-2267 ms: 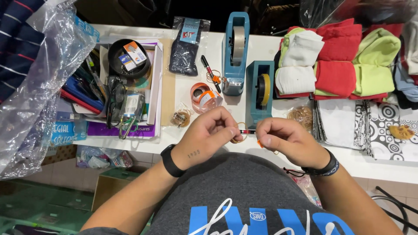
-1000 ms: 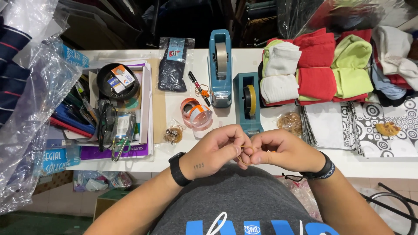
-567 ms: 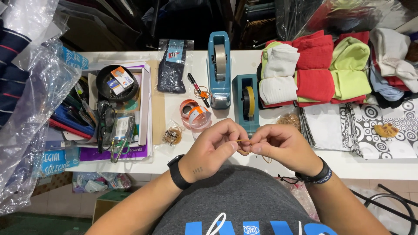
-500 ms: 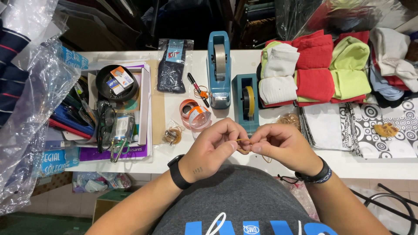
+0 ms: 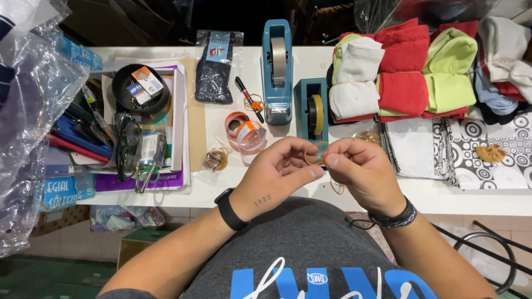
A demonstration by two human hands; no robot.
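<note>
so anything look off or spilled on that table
Nothing spilled or damaged. The left side is cluttered: stationery heaped on a purple folder that overhangs the table edge. Both hands, left hand and right hand, pinch a rubber band.

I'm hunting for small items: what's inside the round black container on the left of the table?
The round black container holds two small cardboard boxes, orange, white and blue. They cover its bottom, so anything beneath them cannot be seen.
</note>
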